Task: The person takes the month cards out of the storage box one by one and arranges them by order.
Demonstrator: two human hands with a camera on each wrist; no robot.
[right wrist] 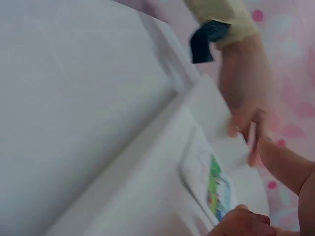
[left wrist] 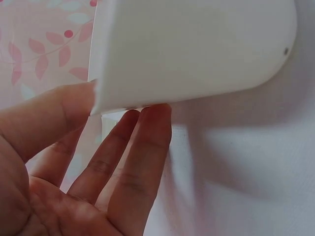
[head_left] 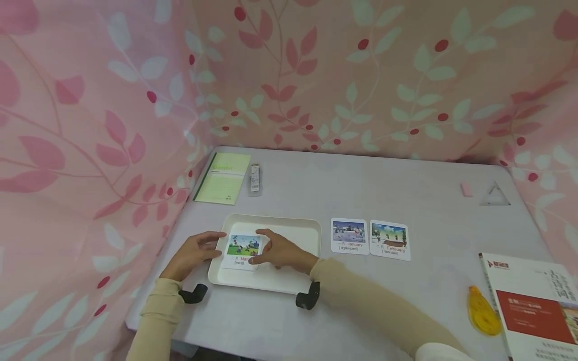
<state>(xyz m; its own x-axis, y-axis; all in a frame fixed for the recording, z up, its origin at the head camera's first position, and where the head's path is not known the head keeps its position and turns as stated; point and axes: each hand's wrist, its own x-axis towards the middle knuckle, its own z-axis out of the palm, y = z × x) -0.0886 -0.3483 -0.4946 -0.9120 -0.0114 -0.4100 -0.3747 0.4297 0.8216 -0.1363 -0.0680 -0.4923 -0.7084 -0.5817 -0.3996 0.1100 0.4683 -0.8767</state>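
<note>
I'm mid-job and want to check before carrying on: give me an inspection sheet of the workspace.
Surface: pale tabletop.
Job's things: white tray with March card inside, at its left end; January card and February card side by side, right of it.
Clutter: green notebook, small case, pink eraser, triangle ruler, yellow item, book.
Hands: left hand, fingers touching the tray's left rim; right hand at the March card, thumb and forefinger apart.
Cables: nothing seen.
Surroundings: pink leaf-patterned curtain.
</note>
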